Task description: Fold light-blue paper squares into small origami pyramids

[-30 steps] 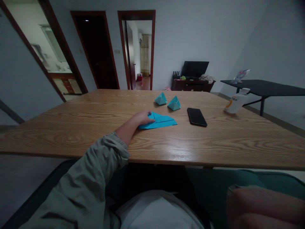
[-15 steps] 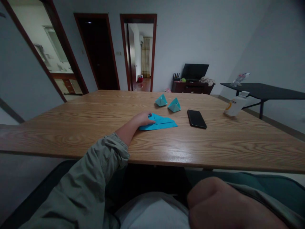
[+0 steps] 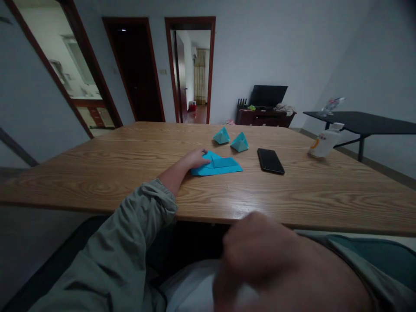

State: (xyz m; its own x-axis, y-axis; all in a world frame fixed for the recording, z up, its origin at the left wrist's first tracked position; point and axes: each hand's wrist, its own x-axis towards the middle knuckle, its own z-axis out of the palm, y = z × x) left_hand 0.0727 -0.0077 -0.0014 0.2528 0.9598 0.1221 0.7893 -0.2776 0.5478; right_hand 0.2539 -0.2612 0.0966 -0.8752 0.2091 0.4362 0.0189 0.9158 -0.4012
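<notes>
Blue paper (image 3: 224, 166), bottle (image 3: 326, 146) with illegible lettering (image 3: 322, 138).

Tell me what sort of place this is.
Most likely a living or dining room in a home: a large wooden table in front, a flat black screen on a low dark cabinet, and a patterned curtain seen through a doorway.

i see a phone (image 3: 271, 161) flat on the table (image 3: 130, 156) before me, a bottle (image 3: 325, 142) to its right, and past them a tv (image 3: 268, 96) on a cabinet (image 3: 264, 118)
</notes>
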